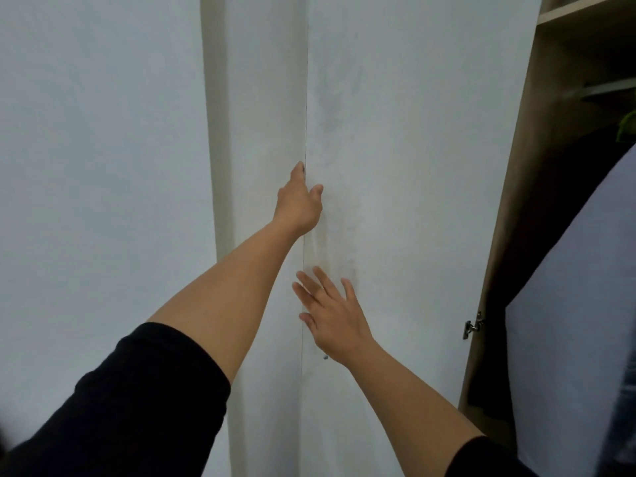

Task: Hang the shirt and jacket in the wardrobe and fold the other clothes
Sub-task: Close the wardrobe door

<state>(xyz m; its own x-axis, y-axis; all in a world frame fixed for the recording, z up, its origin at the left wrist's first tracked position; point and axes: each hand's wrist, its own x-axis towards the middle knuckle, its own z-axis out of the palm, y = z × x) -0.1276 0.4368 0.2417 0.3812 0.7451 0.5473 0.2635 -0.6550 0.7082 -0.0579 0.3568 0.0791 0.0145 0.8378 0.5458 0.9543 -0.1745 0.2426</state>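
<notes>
The white wardrobe door (406, 166) stands shut in front of me, meeting the neighbouring white panel at a thin vertical seam (305, 98). My left hand (298, 204) reaches forward to that seam, with its fingertips on the door's left edge and its thumb on the door's face. Lower down, my right hand (332, 315) lies against the same door with its fingers straight and spread. Neither hand holds clothing. To the right, in the open wardrobe section (564, 201), a dark garment (550, 256) hangs.
The open section has a wooden frame (509, 208), a shelf (585, 10) at the top, a metal rail (609, 87) and a green hanger (628, 125). Its white door (578, 339) swings out at the far right, with a metal hinge (473, 327) on the frame.
</notes>
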